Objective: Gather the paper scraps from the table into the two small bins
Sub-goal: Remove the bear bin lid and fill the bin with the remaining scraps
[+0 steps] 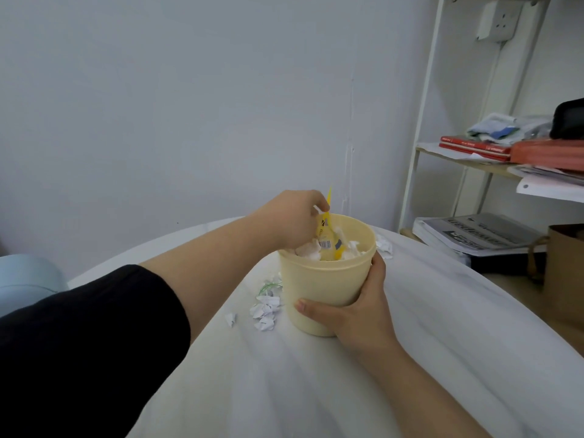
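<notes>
On the white round worktop (442, 327), crumpled white paper scraps (265, 308) lie just left of the cream plastic small bin (322, 289), nearest the left hand (294, 222), which pinches a yellow printed wrapper (327, 238) upright in the bin's heaped mouth. The right hand (357, 311) grips the bin's right wall; one more scrap (384, 248) sits beyond the far-right rim.

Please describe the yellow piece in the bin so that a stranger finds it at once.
On the white table stands a cream bin, gripped by the right hand. At its rim the left hand pinches the yellow wrapper: the only coloured piece among white scraps, with a barcode.
</notes>
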